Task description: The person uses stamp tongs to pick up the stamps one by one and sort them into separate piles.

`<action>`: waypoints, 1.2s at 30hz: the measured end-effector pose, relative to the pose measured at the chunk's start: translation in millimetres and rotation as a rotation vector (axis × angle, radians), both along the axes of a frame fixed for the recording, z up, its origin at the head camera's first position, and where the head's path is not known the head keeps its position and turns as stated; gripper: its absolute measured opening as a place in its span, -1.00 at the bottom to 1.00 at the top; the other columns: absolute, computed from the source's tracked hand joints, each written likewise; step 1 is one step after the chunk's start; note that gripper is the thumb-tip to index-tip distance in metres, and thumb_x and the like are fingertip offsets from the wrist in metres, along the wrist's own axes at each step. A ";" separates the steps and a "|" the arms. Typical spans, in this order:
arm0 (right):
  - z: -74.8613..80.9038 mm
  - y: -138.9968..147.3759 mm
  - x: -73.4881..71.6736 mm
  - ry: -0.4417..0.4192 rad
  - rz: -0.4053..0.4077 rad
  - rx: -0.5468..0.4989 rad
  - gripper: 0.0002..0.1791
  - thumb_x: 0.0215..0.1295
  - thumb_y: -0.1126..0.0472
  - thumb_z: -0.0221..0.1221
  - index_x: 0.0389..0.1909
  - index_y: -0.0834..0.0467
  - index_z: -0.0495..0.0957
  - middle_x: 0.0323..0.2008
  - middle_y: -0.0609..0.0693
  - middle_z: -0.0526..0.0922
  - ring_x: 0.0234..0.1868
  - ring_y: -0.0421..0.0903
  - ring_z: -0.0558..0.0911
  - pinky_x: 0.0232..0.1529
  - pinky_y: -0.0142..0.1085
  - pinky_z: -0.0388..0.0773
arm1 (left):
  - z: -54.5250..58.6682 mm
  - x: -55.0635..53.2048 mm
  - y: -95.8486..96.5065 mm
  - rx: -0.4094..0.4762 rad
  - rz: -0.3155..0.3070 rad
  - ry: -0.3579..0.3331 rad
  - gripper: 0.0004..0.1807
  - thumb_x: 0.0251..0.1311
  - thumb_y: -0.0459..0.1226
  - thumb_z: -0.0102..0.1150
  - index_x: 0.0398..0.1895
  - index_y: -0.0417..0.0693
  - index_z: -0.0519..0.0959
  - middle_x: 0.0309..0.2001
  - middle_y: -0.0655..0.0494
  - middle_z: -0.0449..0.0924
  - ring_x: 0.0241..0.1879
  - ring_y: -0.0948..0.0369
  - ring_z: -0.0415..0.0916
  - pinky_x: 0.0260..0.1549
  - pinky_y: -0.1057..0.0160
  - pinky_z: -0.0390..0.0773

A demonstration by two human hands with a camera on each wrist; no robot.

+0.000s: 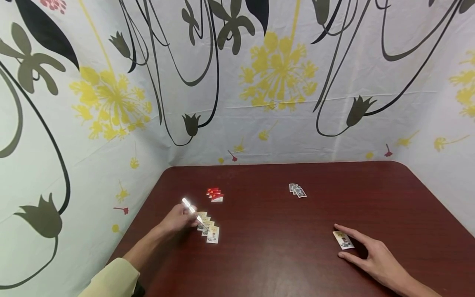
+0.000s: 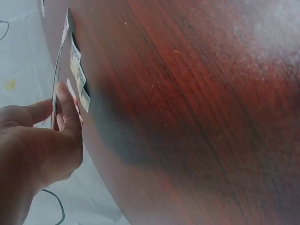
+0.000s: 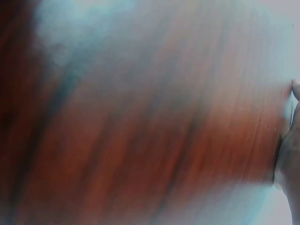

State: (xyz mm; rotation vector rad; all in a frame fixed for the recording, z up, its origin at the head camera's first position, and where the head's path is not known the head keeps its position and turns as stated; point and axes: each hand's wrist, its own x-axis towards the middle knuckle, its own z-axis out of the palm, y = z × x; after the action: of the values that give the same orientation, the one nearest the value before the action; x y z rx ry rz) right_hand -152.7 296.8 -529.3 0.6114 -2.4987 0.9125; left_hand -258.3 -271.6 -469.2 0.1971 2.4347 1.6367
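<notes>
My left hand [image 1: 178, 218] pinches a pair of silver tweezers [image 1: 189, 206] between thumb and fingers. The tweezers slant down over a fanned, overlapping row of small pale printed stamps [image 1: 212, 235], their tips close to the front one. In the left wrist view, the tweezers [image 2: 56, 77] appear edge-on, with the row of stamps [image 2: 76, 61] beside them. On the right, my right hand [image 1: 382, 255] rests low at the table with thumb and forefinger spread. A pale stamp [image 1: 343, 240] lies between those two fingers. Only a sliver of the right hand [image 3: 288, 159] shows in the right wrist view.
Behind the pale row lies a group of red-and-white stamps [image 1: 215, 194]. Several grey stamps [image 1: 298, 190] overlap at the back, right of centre. All lie on a dark red wooden table [image 1: 267, 255], bordered by a white patterned cloth [image 1: 230, 82].
</notes>
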 end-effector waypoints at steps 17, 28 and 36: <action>0.5 -0.2 0.8 -0.008 0.000 0.005 -0.19 0.12 0.16 0.62 0.43 -0.01 0.56 0.28 -0.09 0.68 0.28 -0.63 0.42 0.12 -0.82 0.32 | 3.0 0.5 -0.9 0.039 0.045 -0.031 -0.70 0.47 -0.53 0.08 0.13 -0.64 0.36 -0.29 -0.20 0.71 -0.41 0.19 0.71 -0.33 0.23 0.84; 0.8 0.1 1.0 -0.003 0.004 -0.001 -0.19 0.12 0.18 0.61 0.43 0.01 0.56 0.28 -0.01 0.68 0.28 -0.63 0.41 0.12 -0.82 0.32 | 6.5 0.4 -1.1 0.056 0.034 -0.043 -0.78 0.50 -0.52 0.07 0.07 -0.56 0.38 -0.28 -0.16 0.71 -0.39 0.19 0.71 -0.29 0.21 0.85; 0.7 0.4 0.4 0.011 0.005 0.000 -0.18 0.09 0.19 0.62 0.42 0.02 0.56 0.26 -0.01 0.69 0.28 -0.62 0.42 0.13 -0.82 0.31 | 10.3 3.3 -0.8 0.005 0.007 0.010 -0.77 0.50 -0.49 0.11 0.05 -0.54 0.40 -0.28 -0.21 0.72 -0.35 0.12 0.72 -0.27 0.13 0.86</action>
State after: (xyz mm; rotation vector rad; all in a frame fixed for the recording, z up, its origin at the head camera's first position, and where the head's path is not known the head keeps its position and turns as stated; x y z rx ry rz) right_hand -152.4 297.2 -528.6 0.6215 -2.4883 0.9090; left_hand -255.1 -272.4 -458.9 0.1982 2.4422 1.6485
